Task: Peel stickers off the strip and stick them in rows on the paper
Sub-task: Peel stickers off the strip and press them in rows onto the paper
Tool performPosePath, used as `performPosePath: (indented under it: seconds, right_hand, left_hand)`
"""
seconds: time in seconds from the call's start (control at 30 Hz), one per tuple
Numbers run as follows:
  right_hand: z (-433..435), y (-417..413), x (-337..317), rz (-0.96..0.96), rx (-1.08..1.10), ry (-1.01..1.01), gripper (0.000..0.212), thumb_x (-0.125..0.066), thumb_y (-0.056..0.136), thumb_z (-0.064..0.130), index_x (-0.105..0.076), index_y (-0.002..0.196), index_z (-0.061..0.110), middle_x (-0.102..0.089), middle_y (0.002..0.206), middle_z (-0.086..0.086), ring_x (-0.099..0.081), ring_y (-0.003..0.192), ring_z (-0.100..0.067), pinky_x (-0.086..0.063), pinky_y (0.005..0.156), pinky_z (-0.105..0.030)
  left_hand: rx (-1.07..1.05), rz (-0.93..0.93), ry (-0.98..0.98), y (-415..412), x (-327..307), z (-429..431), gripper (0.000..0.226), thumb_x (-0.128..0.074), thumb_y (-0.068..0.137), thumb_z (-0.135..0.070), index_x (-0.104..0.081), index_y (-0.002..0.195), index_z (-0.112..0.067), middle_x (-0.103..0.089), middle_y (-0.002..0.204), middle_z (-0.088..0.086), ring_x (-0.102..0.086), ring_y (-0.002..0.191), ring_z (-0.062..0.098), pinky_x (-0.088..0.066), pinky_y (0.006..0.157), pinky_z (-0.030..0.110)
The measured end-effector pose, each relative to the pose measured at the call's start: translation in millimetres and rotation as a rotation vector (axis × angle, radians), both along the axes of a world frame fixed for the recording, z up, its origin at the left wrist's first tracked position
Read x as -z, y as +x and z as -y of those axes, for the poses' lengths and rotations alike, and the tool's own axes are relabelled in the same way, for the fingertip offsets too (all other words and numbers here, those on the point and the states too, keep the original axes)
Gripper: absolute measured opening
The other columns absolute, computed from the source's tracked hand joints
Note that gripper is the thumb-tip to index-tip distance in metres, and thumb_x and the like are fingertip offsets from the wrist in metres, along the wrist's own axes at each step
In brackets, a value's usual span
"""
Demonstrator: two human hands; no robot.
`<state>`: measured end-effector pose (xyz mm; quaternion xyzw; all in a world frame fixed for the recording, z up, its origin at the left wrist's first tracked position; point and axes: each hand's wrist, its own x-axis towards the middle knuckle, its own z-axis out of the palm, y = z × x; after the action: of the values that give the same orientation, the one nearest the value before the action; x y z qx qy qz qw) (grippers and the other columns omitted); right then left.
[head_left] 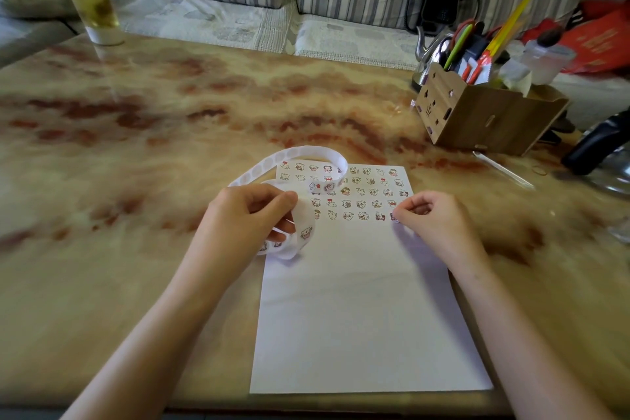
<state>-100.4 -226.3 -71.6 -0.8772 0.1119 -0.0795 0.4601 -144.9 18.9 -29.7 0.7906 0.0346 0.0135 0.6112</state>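
Note:
A white sheet of paper [361,314] lies on the marbled table, its far part filled with several rows of small cartoon stickers [361,201]. My left hand [245,215] grips the white sticker strip [306,160], which loops away over the paper's far left corner and curls under my fingers. My right hand [433,218] rests at the paper's right edge, fingers curled, its fingertips pressing a sticker [394,217] at the right end of the nearest row.
A wooden organiser box [484,119] with pens and scissors stands at the far right, a kettle behind it. A tall glass of drink [95,7] stands far left. A clear plastic stick [504,169] and a dark object [596,143] lie at the right. A striped sofa runs behind the table.

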Motion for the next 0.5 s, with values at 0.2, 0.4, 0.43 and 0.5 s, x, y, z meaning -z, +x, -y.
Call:
performPosePath:
  seconds: [0.2, 0.4, 0.43, 0.5]
  right_hand:
    - [3.4, 0.9, 2.4, 0.013, -0.015, -0.005, 0.012, -0.078, 0.075, 0.014, -0.066, 0.072, 0.014, -0.059, 0.062, 0.004, -0.047, 0.055, -0.007, -0.038, 0.056, -0.023]
    - [7.4, 4.4, 6.4, 0.022, -0.021, -0.01, 0.021, -0.078, 0.076, 0.015, -0.06, 0.086, 0.015, -0.055, 0.062, 0.003, -0.047, 0.054, -0.007, -0.035, 0.057, -0.022]
    - [8.7, 5.5, 6.9, 0.023, -0.025, -0.003, 0.023, -0.078, 0.076, 0.014, -0.058, 0.088, 0.016, -0.055, 0.062, 0.003, -0.048, 0.055, -0.007, -0.035, 0.058, -0.022]
    - [10.5, 7.7, 8.2, 0.014, -0.028, -0.004, 0.021, -0.075, 0.079, 0.011, -0.056, 0.082, 0.019, -0.054, 0.061, 0.004, -0.048, 0.056, -0.007, -0.034, 0.058, -0.022]
  left_hand:
    - [0.0, 0.002, 0.003, 0.1, 0.8, -0.7, 0.024, -0.061, 0.089, -0.025, -0.072, 0.068, -0.02, -0.071, 0.063, -0.008, -0.067, 0.056, 0.01, -0.044, 0.053, 0.006]
    - [0.006, 0.0, 0.002, -0.1, 1.1, -1.5, 0.024, -0.061, 0.089, -0.024, -0.072, 0.068, -0.02, -0.071, 0.062, -0.007, -0.067, 0.056, 0.01, -0.046, 0.055, 0.007]
    - [0.007, -0.001, 0.003, -0.2, 1.0, -1.2, 0.024, -0.061, 0.09, -0.024, -0.072, 0.068, -0.019, -0.071, 0.062, -0.007, -0.067, 0.056, 0.009, -0.046, 0.055, 0.007]
    - [0.006, 0.0, 0.007, 0.0, 1.0, -1.1, 0.025, -0.061, 0.09, -0.024, -0.072, 0.068, -0.02, -0.071, 0.062, -0.007, -0.067, 0.056, 0.009, -0.045, 0.054, 0.007]
